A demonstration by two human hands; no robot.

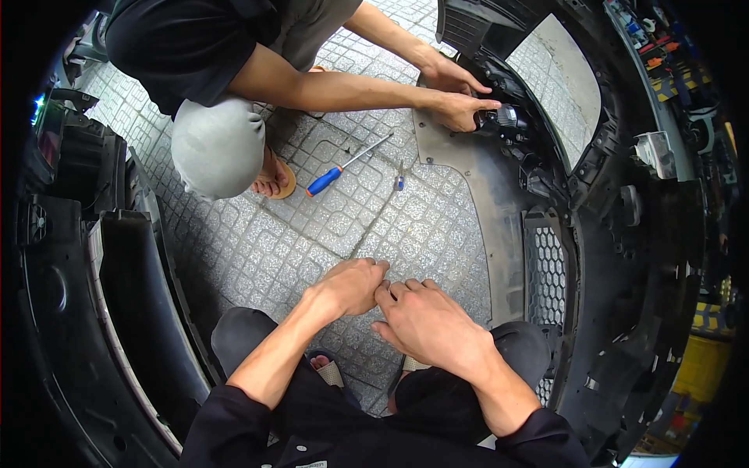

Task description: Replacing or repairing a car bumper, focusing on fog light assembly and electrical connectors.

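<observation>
- Hands: my left hand [353, 285] and right hand [425, 320] touch, fingers curled together, grasping something I can't tell.
- Screwdriver [343, 167] lies ahead on the floor, handle toward my left.

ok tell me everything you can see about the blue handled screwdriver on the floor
The screwdriver has a blue handle with an orange band near the shaft and a thin, bare metal shaft. It lies flat on the patterned grey floor tiles, handle toward the lower left, tip toward the upper right. No hand touches it; a smaller blue-handled tool lies just right.
</observation>
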